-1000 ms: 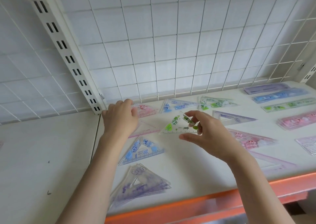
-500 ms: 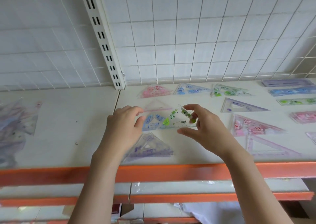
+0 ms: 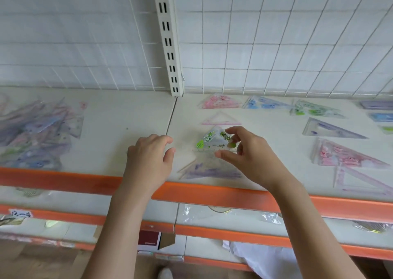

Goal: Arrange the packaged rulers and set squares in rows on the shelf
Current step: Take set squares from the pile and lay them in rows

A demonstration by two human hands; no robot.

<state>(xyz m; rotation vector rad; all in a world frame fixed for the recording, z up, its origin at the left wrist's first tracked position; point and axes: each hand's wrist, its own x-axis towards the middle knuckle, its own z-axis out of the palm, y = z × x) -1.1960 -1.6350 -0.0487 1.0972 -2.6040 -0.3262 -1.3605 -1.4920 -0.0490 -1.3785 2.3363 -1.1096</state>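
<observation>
The right hand [image 3: 253, 157] pinches a green-printed set square [image 3: 212, 143] in its clear packet, thumb below and fingertips curled over the upper right edge, holding it just above the white shelf [image 3: 131, 119]; the left hand [image 3: 151, 159] hovers beside it with fingers loosely curled and nothing in its grip, apart from the packet. Under the held packet lies a purple set square [image 3: 210, 171] near the orange front edge [image 3: 63, 182] of the shelf; behind it a pale pink set square [image 3: 221, 120] lies flat. Along the back, by the wire grid panel [image 3: 276, 44], runs a row: a pink set square [image 3: 221, 102], a blue set square [image 3: 265, 103], and a green set square [image 3: 314, 111]. To the right lie a clear purple-marked set square [image 3: 327, 129] and a larger pink set square [image 3: 344, 157]; at the far right edge are packaged rulers [image 3: 376, 105] (cut off by the frame). On the left section of the shelf, past the slotted upright [image 3: 169, 38], sits a loose heap of packets [image 3: 38, 136], blurred; colours mix there and single pieces cannot be told apart.
</observation>
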